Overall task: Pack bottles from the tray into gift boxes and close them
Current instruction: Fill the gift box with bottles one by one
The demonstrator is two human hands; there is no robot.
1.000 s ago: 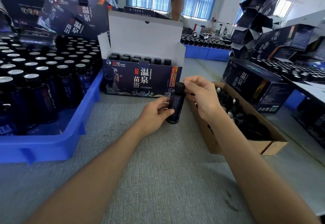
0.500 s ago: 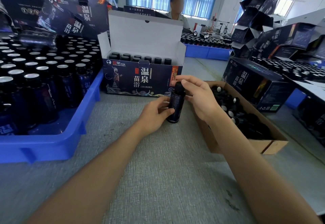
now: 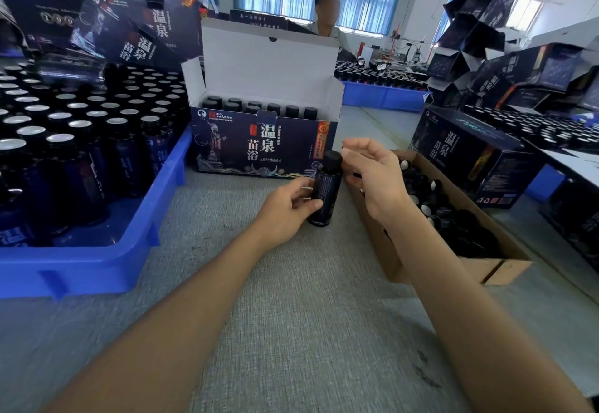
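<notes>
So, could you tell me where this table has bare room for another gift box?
The near table is bare between the blue tray and the cardboard box. Before the open gift box it is crowded: the left hand grips a bottle, the right hand at its cap.

The right hand (image 3: 372, 176) has let go of the cap (image 3: 333, 159) of the bottle (image 3: 325, 192). Its fingers (image 3: 358, 146), closed over the cap half a second ago, now hang loosely curled just right of it.
</notes>
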